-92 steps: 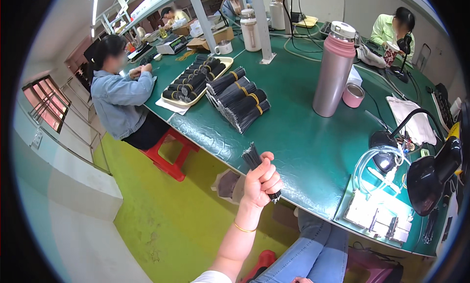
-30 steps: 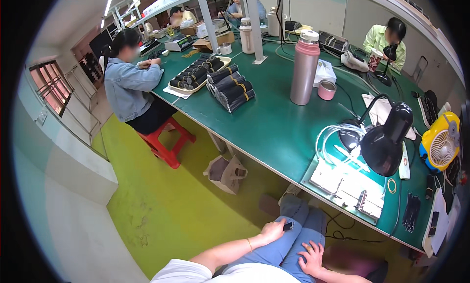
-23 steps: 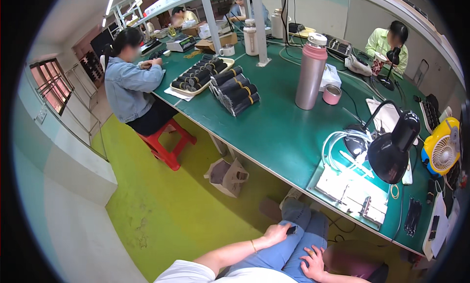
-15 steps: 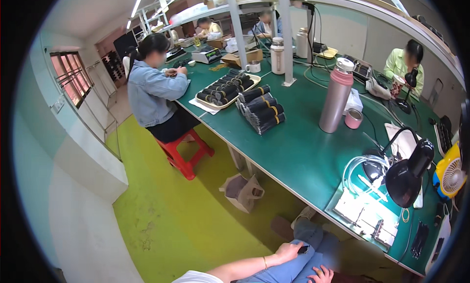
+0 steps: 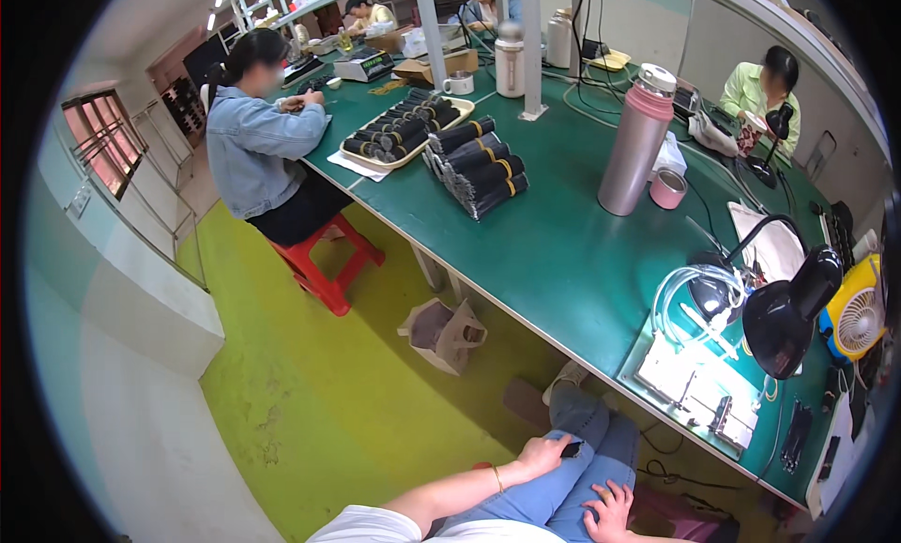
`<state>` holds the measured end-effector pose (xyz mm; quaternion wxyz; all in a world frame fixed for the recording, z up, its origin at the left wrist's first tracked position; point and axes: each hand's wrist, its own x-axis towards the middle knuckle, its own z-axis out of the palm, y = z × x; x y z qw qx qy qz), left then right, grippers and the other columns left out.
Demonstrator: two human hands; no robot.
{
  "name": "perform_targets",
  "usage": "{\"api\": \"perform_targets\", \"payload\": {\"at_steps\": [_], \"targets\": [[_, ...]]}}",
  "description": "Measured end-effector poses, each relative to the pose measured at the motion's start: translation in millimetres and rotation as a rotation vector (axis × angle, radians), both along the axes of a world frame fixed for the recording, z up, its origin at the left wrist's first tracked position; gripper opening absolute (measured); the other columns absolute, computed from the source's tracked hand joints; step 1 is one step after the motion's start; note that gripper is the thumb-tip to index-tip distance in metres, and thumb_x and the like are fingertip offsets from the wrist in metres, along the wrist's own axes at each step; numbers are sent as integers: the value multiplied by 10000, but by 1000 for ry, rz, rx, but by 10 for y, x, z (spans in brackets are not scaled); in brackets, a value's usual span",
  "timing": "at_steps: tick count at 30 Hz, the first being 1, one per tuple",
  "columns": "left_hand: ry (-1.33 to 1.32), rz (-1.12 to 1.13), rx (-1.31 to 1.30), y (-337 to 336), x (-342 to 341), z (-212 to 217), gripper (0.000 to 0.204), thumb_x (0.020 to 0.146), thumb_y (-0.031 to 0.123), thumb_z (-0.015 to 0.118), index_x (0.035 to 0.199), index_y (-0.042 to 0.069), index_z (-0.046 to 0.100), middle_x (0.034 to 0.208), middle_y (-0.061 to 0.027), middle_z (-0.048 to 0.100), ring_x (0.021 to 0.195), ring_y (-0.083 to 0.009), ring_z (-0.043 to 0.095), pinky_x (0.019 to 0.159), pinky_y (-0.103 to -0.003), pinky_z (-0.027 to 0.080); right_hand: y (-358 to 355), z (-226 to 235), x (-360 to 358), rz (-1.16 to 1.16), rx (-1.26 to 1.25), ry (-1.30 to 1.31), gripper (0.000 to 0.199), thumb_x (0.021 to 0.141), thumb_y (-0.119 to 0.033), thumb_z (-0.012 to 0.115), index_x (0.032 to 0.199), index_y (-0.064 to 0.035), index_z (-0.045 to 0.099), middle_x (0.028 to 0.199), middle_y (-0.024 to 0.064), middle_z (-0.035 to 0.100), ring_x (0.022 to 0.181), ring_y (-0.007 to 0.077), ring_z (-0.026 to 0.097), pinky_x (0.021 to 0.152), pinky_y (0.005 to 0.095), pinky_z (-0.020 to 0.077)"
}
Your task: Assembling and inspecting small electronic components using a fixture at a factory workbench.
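Note:
My left hand (image 5: 542,457) rests on my jeans (image 5: 554,499) near the knee, fingers curled together. A small black object (image 5: 571,449) shows at its fingertips; its kind is too small to make out. My right hand (image 5: 610,513) lies on the other thigh with its fingers spread and nothing in them. Nearest on the green table (image 5: 526,280) is a lit metal fixture plate (image 5: 678,382) with a small black piece on it. Over it leans a black desk lamp (image 5: 786,318), beside coiled clear tubing (image 5: 668,299).
A pink flask (image 5: 636,144) and its pink cup (image 5: 668,188) stand mid-table. Black wire bundles (image 5: 483,172) with yellow bands lie beside a loaded tray (image 5: 422,158). A yellow fan (image 5: 856,322) sits far right. A bag (image 5: 441,341) stands on the floor; a co-worker (image 5: 253,139) sits left.
The view has tilted down and shifted right, so more of my legs and right hand shows. Both hands stay on my legs; the right hand's fingers show more fully spread.

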<state>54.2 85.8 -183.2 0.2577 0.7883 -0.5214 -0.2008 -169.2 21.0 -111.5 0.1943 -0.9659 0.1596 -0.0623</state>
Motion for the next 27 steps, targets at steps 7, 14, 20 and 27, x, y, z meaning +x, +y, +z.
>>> {"api": "perform_targets", "payload": {"at_steps": [7, 14, 20, 27], "targets": [[-22, -46, 24, 1, 51, -29, 320, 653, 111, 553, 971, 127, 522, 602, -134, 583, 555, -299, 591, 477, -405, 463, -3, -113, 3, -22, 40, 33, 142, 635, -217, 575, 771, -184, 594, 1106, 40, 503, 1114, 287, 363, 938, 502, 199], [39, -154, 168, -221, 75, 295, 302, 698, 156, 545, 995, 105, 541, 704, -180, 601, 653, -342, 594, 564, -424, 476, -93, -107, -106, -146, 29, 49, 154, 684, -241, 545, 825, -192, 583, 1136, 22, 489, 1145, 246, 366, 949, 510, 215], [545, -689, -218, -587, -740, 1615, 258, 734, 103, 610, 985, 55, 583, 785, -154, 617, 779, -266, 619, 664, -313, 474, -128, -267, -321, -55, 86, 40, 176, 717, -276, 534, 858, -176, 569, 1162, 30, 485, 1174, 230, 352, 964, 500, 213], [1182, -1114, -418, -660, -1617, 2400, 274, 788, 72, 550, 1047, -7, 505, 1014, -129, 543, 977, -210, 515, 848, -289, 390, -74, -360, -53, -28, -69, 83, 205, 702, -326, 530, 859, -204, 581, 1132, -9, 513, 1149, 224, 384, 939, 501, 231]]}}
